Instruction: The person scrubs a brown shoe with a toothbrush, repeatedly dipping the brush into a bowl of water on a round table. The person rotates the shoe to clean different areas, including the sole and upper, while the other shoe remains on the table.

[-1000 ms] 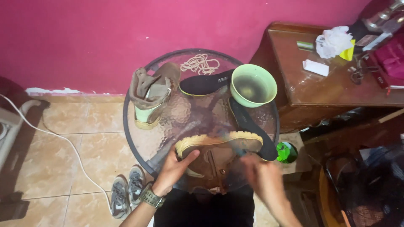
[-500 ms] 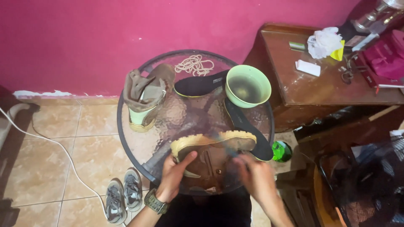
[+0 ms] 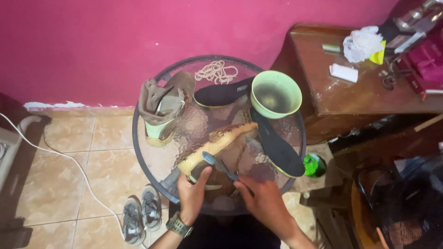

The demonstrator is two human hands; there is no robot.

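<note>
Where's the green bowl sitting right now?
In the head view the green bowl stands at the far right of the round glass table, between the two black insoles, next to the wooden cabinet.

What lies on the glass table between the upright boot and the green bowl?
In the head view, a dark insole lies between the boot and the green bowl, its end almost at the bowl's rim.

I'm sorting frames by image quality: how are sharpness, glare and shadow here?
Head view: right hand and toothbrush are motion-blurred; left hand steadies the boot, fairly sharp; glass table shows soft glare; right edge falls into deep shadow; wide-angle bending at borders.
</note>
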